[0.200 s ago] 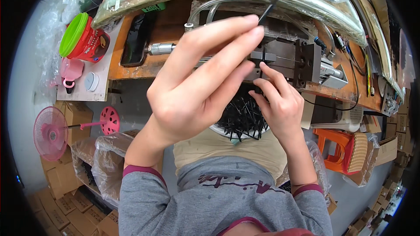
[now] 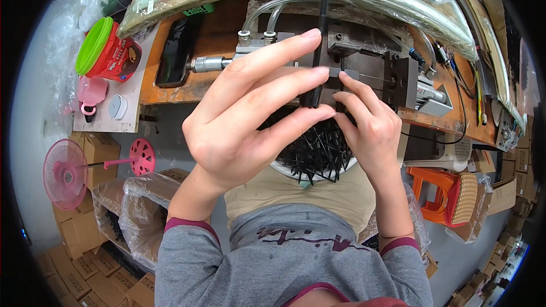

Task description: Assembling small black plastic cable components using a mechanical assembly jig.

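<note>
2 hands work over an orange desk. A white bowl on the lap is heaped with black sticks. The left hand pinches 1 upright black rod; the right hand grips a short black pin at the metal fixture.

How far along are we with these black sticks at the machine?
Done: cannot tell, no finished pile shows. In hand: the left hand holds one thin black stick upright at the dark metal fixture, while the right hand pinches at its base. Left: a bowl of black sticks in the lap looks full.
</note>
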A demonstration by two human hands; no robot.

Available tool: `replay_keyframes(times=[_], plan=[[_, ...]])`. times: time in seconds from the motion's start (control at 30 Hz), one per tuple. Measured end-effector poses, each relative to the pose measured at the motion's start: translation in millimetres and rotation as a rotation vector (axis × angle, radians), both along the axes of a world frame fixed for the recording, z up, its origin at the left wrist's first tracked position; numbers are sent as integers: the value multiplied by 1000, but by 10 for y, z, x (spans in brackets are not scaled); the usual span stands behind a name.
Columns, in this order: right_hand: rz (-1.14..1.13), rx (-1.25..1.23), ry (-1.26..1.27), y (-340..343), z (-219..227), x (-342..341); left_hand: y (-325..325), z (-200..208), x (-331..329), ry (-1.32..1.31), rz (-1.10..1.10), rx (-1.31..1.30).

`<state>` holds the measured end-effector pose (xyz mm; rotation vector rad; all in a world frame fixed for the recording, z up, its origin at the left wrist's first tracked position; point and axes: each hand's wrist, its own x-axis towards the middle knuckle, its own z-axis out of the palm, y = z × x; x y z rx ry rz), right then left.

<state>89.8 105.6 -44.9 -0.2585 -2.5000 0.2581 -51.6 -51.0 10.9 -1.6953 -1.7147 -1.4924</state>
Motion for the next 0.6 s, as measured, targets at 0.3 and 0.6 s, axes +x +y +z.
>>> replay_keyframes(times=[0.3,0.6], plan=[[6,-60,-97,-34,153,-4,-9,-86,38,-130,90,5],[4,14,234,1123,1196,-720,36,-199,164,-192,-16,-155]])
